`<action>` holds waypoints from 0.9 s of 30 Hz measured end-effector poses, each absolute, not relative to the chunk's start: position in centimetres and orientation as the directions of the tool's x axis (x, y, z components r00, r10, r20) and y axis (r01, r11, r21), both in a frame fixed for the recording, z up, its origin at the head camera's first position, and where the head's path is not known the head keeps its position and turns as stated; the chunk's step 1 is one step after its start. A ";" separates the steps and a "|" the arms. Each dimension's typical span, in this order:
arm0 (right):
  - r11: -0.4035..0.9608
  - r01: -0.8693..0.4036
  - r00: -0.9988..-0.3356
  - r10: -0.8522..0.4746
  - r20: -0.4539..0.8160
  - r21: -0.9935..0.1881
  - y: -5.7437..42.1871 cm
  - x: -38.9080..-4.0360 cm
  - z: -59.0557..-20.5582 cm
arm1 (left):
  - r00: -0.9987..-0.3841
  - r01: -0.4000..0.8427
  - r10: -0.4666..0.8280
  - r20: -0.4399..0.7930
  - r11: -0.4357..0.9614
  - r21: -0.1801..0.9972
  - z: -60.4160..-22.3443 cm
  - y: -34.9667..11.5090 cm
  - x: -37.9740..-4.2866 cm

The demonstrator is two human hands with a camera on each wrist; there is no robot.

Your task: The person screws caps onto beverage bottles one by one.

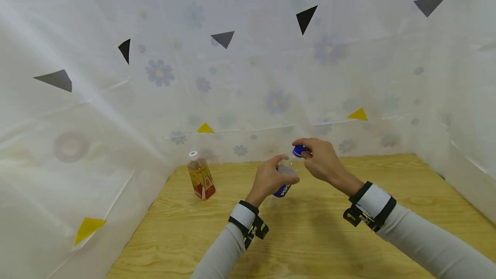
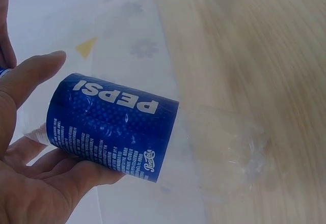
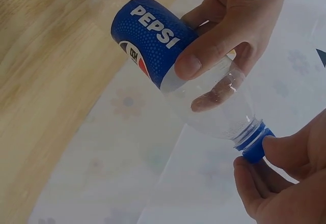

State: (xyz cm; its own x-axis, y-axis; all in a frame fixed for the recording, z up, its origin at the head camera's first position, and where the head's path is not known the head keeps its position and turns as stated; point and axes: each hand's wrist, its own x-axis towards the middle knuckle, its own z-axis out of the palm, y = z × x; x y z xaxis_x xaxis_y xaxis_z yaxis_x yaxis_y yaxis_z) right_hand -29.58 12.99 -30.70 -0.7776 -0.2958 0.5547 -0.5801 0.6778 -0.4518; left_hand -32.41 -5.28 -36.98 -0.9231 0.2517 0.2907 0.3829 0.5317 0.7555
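Note:
My left hand (image 1: 272, 176) grips a clear plastic Pepsi bottle (image 2: 112, 124) around its upper body, thumb on one side and fingers on the other. The bottle tilts with its neck up and to the right in the head view, and no drink shows inside its clear parts. At the neck, my right hand (image 1: 323, 160) pinches the blue bottle cap (image 3: 259, 147) between thumb and fingers. The cap sits at the mouth of the bottle, with the threads and a blue ring showing just below it in the right wrist view.
On the left of the wooden table (image 1: 186, 236) stands a second bottle (image 1: 202, 178) with a white cap and a yellow and red label. Behind the table hangs a pale flowered sheet (image 1: 248, 85), with black, grey and yellow triangles on it.

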 end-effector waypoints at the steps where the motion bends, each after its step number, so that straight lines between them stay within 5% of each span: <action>1: 0.678 -0.580 -0.777 -0.294 0.556 -0.452 13.0 -29.6 -30.7 | -0.923 0.384 0.252 0.292 0.532 0.755 -37.0 -5.3 -32.4; 27: 0.711 -0.529 -0.775 -0.181 0.606 -0.464 13.0 -30.3 -31.8 | -0.915 0.402 0.259 0.308 0.533 0.745 -37.3 -5.3 -32.5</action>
State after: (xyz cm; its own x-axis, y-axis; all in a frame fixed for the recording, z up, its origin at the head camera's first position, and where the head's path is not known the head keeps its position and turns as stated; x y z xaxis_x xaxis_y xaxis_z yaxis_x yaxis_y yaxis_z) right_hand -30.28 13.04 -31.80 -0.7747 -0.1809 0.6058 -0.5288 0.7108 -0.4639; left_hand -32.50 -5.31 -37.33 -0.9154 0.2588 0.3084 0.4016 0.5328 0.7449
